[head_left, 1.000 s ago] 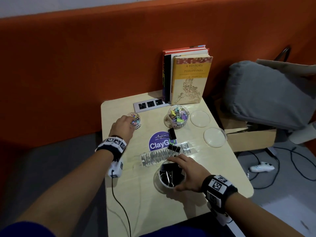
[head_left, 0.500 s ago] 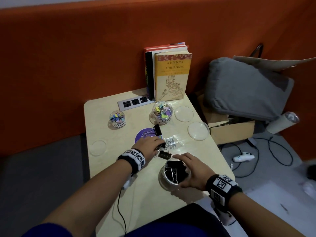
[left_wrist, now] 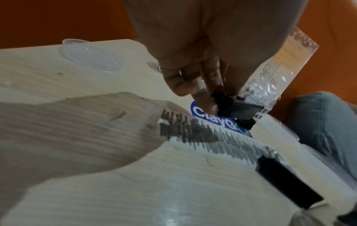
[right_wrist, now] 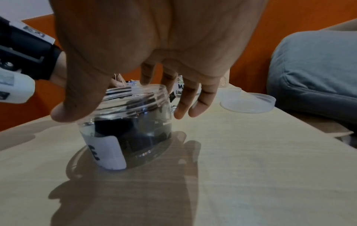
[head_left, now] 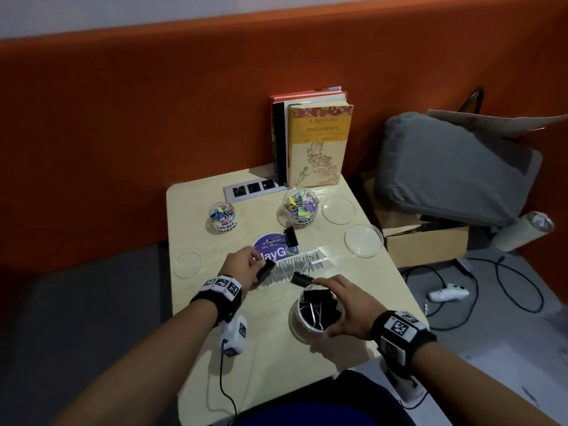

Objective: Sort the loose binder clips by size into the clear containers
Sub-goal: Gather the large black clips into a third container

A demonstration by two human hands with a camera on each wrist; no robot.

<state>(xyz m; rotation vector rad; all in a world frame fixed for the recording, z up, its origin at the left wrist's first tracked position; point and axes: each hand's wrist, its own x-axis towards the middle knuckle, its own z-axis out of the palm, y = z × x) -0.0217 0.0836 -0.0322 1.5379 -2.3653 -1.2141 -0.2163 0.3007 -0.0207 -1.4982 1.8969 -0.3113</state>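
Orange wall [head_left: 123, 118] is backing a pale counter [head_left: 276, 364]; at frame centre the left hand [head_left: 241, 265] is pinching a half-hidden black binder clip [head_left: 266, 270], the right hand [head_left: 350, 309] gripping the clear container [head_left: 295, 318] below.

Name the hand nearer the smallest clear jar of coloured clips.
Left: left hand sits just before the smallest jar; right hand, farther right, holds the clear black-clip jar.

The right hand [head_left: 350, 312] spans the far and right sides of the large jar [head_left: 299, 325], leaving its mouth open only from the left. A loose black clip [head_left: 301, 279] lies just beyond that rim. The left hand [head_left: 242, 265] and its pinched clip [head_left: 266, 270] block mid-table, while the near-left table [head_left: 276, 358] offers room.
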